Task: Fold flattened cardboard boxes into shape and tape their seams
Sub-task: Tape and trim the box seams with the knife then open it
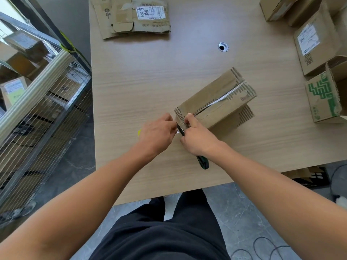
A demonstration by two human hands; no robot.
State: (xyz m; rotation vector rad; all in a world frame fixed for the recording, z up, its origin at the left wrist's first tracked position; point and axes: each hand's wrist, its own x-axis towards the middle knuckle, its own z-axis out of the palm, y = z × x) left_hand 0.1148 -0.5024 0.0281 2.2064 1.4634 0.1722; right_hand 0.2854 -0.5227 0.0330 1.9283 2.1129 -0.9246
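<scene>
The box point(216, 102) stretched away rightward from its near end, where both hands met. The right hand point(199, 139) gripped a cutter point(203, 162) — the left hand point(156, 135) curled, hold unclear.

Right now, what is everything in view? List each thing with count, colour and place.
table: one, light wood grain, centre
box: one, brown, folded, mid-table
flat boxes: one stack, brown, far edge
made boxes: several, brown, one green-printed, right edge
grommet: one, silver, beyond the box
cage: one, grey wire, holding boxes, left of table
knife: one, green handle, near front edge
cables: black, floor, lower right
left hand: fingers curled at box's near end; contents hidden
right hand: grips knife at box's near end
</scene>
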